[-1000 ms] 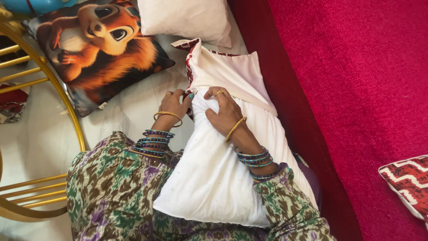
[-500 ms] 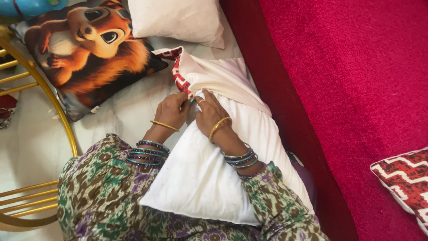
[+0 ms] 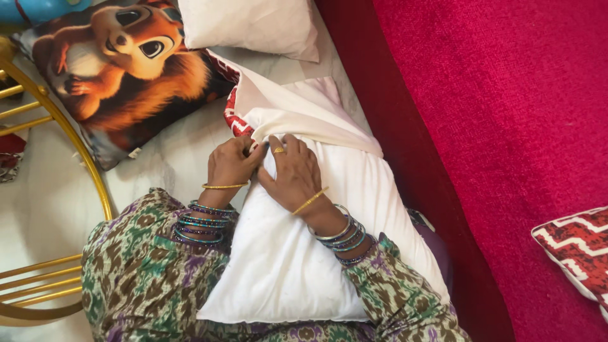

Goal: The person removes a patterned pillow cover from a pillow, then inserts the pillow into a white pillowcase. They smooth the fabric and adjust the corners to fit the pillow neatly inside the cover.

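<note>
Lighting: bright, soft, even daylight; source direction cannot be told. Faint shadows under the white pillow [image 3: 316,253] and beside it. No glare. Focus sharp throughout; slight softness toward frame corners. No motion blur.

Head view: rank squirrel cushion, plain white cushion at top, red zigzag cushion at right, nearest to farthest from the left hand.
From the left hand:
1. Squirrel cushion, up-left on the floor.
2. Plain white cushion, top centre.
3. Red zigzag cushion, far right on the red fabric.
</note>
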